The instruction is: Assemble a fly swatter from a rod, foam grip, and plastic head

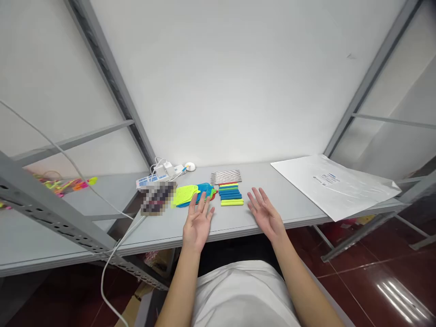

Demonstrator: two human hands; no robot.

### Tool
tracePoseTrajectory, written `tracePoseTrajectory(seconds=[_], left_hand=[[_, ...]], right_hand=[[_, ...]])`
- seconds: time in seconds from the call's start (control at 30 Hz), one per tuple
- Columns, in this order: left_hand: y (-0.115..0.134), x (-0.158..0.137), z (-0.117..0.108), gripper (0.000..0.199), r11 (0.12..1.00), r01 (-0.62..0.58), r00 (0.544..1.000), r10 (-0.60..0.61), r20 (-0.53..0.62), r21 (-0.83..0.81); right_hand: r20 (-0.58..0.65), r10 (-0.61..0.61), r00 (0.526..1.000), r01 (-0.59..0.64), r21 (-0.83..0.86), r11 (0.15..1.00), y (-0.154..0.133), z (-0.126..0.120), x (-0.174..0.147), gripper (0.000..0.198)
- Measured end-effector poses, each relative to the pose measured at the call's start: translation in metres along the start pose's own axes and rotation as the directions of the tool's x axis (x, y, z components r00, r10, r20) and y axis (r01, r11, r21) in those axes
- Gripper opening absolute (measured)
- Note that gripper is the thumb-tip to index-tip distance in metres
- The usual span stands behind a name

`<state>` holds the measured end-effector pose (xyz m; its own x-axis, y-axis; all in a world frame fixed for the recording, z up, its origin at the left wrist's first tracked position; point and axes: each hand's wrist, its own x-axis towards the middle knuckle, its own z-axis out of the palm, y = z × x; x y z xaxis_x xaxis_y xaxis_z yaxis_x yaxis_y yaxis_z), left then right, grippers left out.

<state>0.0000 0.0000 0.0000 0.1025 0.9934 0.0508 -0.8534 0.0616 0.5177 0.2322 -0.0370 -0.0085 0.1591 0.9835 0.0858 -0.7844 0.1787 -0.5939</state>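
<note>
Hands hover open over the grey tabletop (293,213) near its front edge, and neither holds anything. Fingers of the left hand (196,221) are spread wide, their tips just beside or overlapping the pile of flat mesh pieces (190,195), yellow-green over blue with a sliver of red beneath; I cannot tell whether they touch. Just as wide, the right hand (264,212) sits palm half up, near the stack of coloured sticks (230,195), which lies between the 2 hands toward the back edge. Behind the sticks a striped card (225,176) lies flat.

Risk, as I judge it, lies mostly with the loose piles. A careless sweep of the left fingers could slide the top mesh piece off the others and fan the pile toward the power strip (160,176) and its chargers at the back left corner. A nudge from the right hand could roll the sticks out of their neat rows. The white cable (112,254) drooping off the front edge at the left could catch a forearm. At the right end, a large plastic-wrapped sheet (335,184) overhangs the edge and might slip off if bumped.
</note>
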Motion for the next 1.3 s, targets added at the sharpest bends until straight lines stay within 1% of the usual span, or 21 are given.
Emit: tracePoseTrajectory(seconds=[0.13,0.33,0.47,0.53,0.57,0.6,0.63,0.67,0.7,0.73,0.77,0.8,0.83,0.87,0.9,0.93,0.97,1.03,1.13,1.23,1.3], left_hand=[[-0.002,0.002,-0.009,0.027,1.000,0.009,0.993,-0.011,-0.113,-0.024],[-0.002,-0.002,-0.014,0.024,0.998,-0.031,0.977,0.018,-0.215,-0.059],[-0.005,-0.005,-0.013,0.023,0.999,-0.039,0.969,0.028,-0.246,-0.037],[-0.007,-0.007,-0.013,0.021,0.997,-0.062,0.965,0.073,-0.250,0.050],[-0.008,-0.008,-0.014,0.019,0.986,-0.095,0.962,0.126,-0.242,0.137],[-0.008,-0.010,-0.015,0.018,0.954,-0.141,0.956,0.201,-0.214,0.264],[-0.007,-0.011,-0.016,0.017,0.884,-0.200,0.944,0.290,-0.159,0.424],[-0.006,-0.012,-0.018,0.017,0.759,-0.255,0.926,0.369,-0.074,0.600],[-0.004,-0.012,-0.019,0.019,0.580,-0.291,0.910,0.412,0.034,0.761],[-0.003,-0.012,-0.020,0.023,0.371,-0.303,0.904,0.403,0.141,0.878],[-0.001,-0.011,-0.021,0.026,0.160,-0.296,0.910,0.347,0.227,0.942],[-0.001,-0.010,-0.021,0.028,-0.027,-0.283,0.923,0.264,0.280,0.959],[-0.001,-0.008,-0.020,0.030,-0.182,-0.272,0.935,0.181,0.304,0.945],[-0.002,-0.007,-0.019,0.031,-0.307,-0.266,0.943,0.112,0.312,0.914],[-0.004,-0.006,-0.017,0.033,-0.405,-0.265,0.946,0.066,0.317,0.875],[-0.006,-0.005,-0.016,0.034,-0.478,-0.265,0.946,0.038,0.322,0.837],[-0.008,-0.005,-0.014,0.036,-0.530,-0.266,0.945,0.022,0.326,0.805],[-0.011,-0.005,-0.012,0.039,-0.575,-0.270,0.942,0.006,0.334,0.772],[-0.012,-0.006,-0.012,0.039,-0.549,-0.285,0.940,-0.001,0.340,0.786],[-0.011,-0.005,-0.013,0.037,-0.465,-0.311,0.929,0.037,0.369,0.829],[-0.010,-0.004,-0.014,0.037,-0.431,-0.320,0.923,0.057,0.380,0.844]], right_hand=[[-0.058,0.051,0.997,-0.052,-0.006,0.999,0.005,-0.009,0.005,0.036],[-0.171,0.071,0.983,-0.074,-0.009,0.997,0.008,-0.020,0.008,0.032],[-0.225,0.041,0.974,-0.070,-0.123,0.990,0.011,-0.024,0.007,0.031],[-0.225,-0.026,0.974,-0.035,-0.264,0.964,0.014,-0.025,0.006,0.028],[-0.217,-0.104,0.971,0.004,-0.418,0.908,0.016,-0.026,0.005,0.029],[-0.192,-0.201,0.961,0.046,-0.603,0.796,0.017,-0.025,0.004,0.031],[-0.146,-0.297,0.944,0.082,-0.765,0.639,0.019,-0.025,0.002,0.035],[-0.087,-0.376,0.923,0.096,-0.892,0.443,0.020,-0.025,0.001,0.040],[-0.026,-0.421,0.907,0.078,-0.971,0.227,0.020,-0.025,-0.001,0.045],[0.025,-0.424,0.905,0.036,-0.999,0.017,0.020,-0.026,-0.001,0.050],[0.056,-0.390,0.919,-0.013,-0.985,-0.170,0.020,-0.027,-0.002,0.055],[0.067,-0.335,0.940,-0.054,-0.940,-0.338,0.021,-0.029,-0.001,0.059],[0.068,-0.276,0.959,-0.082,-0.863,-0.499,0.021,-0.030,-0.001,0.064],[0.059,-0.221,0.973,-0.093,-0.783,-0.615,0.021,-0.032,0.000,0.069],[0.048,-0.181,0.982,-0.089,-0.731,-0.677,0.022,-0.034,0.001,0.072],[0.043,-0.157,0.987,-0.083,-0.696,-0.713,0.022,-0.035,0.002,0.074],[0.044,-0.144,0.989,-0.077,-0.673,-0.736,0.023,-0.036,0.003,0.076],[0.053,-0.132,0.990,-0.066,-0.650,-0.757,0.023,-0.036,0.004,0.077],[0.059,-0.128,0.990,-0.059,-0.647,-0.760,0.023,-0.035,0.004,0.076],[0.051,-0.127,0.991,-0.061,-0.663,-0.746,0.022,-0.032,0.004,0.075],[0.042,-0.129,0.991,-0.066,-0.680,-0.731,0.022,-0.031,0.004,0.074]])
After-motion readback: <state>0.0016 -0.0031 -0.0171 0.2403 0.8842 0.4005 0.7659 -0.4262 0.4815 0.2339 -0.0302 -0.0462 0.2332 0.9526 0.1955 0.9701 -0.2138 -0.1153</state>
